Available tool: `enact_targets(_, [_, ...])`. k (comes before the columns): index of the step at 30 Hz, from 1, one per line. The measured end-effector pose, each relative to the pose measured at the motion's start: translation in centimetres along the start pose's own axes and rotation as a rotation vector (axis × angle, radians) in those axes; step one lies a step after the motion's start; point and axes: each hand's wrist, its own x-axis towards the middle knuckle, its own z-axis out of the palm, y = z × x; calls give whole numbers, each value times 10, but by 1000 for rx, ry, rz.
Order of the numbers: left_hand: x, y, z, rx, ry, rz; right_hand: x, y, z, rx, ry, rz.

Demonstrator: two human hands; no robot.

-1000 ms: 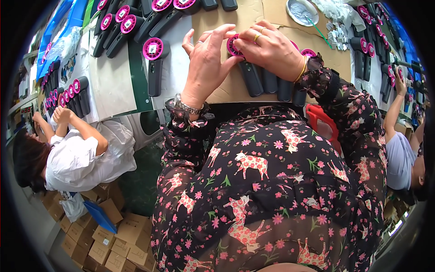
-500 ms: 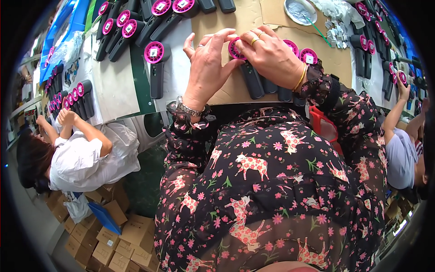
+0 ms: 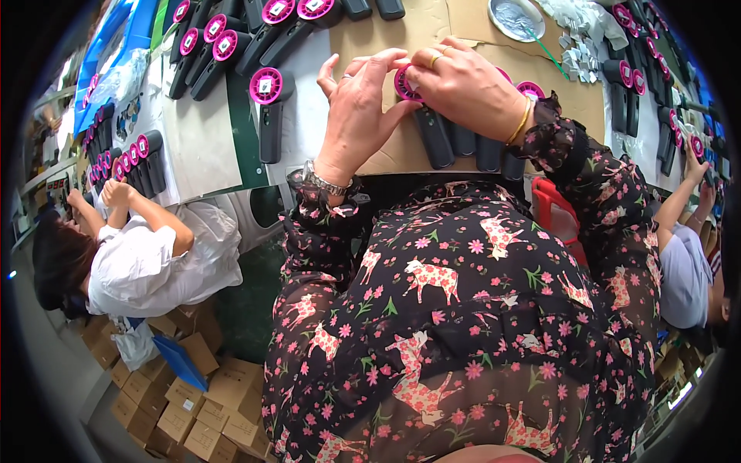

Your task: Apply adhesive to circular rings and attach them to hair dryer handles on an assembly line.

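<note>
Magenta head (image 3: 401, 83): tops the fan (image 3: 428, 127), which rests on the cardboard's (image 3: 417, 23) near part, partly hidden.
Left hand (image 3: 356, 116): loosely curved, thumb (image 3: 399, 113) and forefinger (image 3: 376, 75) spread around the head; whether they grip it, I cannot tell.
Right hand (image 3: 472, 91): fingertips (image 3: 421, 76) gathered over the head; anything pinched there is hidden.
Handle (image 3: 436, 144): points toward the cardboard's near edge, mostly clear of both hands; a braced left thumb should curb any twist.
Fingertips: light, square pressure probably suits the head; a slanted push could rock it.
Row (image 3: 488, 154): more fans on the cardboard's near part, by the right hand; a raised wrist (image 3: 505, 123) should spare them knocks.
</note>
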Motion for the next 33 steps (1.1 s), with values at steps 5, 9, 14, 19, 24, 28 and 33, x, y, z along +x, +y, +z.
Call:
enact_targets(5, [-2,0,2,-20,13,-5,0,6,0,17,50,-77])
enact_targets(9, [-3,0,3,-6,7,-5,4,6,-4,-100,97,-191])
enact_targets(14, [-2,2,3,-25,42,2,2,7,-5,-45,63,-131])
enact_targets(19, [-2,4,4,-30,47,3,1,10,-10,101,-14,-64])
enact_targets(24, [-1,-1,6,-67,29,11,-9,-4,-8,21,0,-47])
enact_targets(28, [1,0,8,-75,-11,-7,-23,-11,-23,61,116,60])
enact_targets(33, [5,15,-3,-57,5,38,-68,1,-62,193,394,394])
